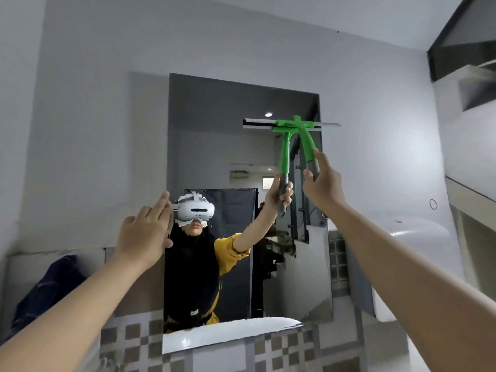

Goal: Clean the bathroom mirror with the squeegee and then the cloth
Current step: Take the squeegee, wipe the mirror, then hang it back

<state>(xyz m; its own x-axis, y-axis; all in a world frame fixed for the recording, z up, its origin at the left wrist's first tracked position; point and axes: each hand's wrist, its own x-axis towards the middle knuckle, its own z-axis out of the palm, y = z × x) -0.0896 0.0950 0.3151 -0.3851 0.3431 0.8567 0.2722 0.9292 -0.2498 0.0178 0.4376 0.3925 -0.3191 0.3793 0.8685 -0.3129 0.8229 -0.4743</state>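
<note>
Writing or brand marks: none legible on any item. Walls (94, 116) are plain pale grey, with checked grey-and-white tiles (128, 342) along the bottom and a dark cloth (51, 285) draped at lower left. Mirror (214, 135) is a frameless upright rectangle fixed flat to the wall. Squeegee (306, 135) has a green plastic head and neck, a grey grip and a straight metal-backed blade; the blade lies horizontal against the upper right part of the glass, overhanging the right edge. Right hand (322, 183) is closed round the grey grip, arm raised. Left hand (145, 232) is open and flat — fingers together, pointing up — at the mirror's left edge; contact with the glass cannot be confirmed. A white basin rim (418, 232) sits at right, below a recessed ledge (469, 191).
</note>
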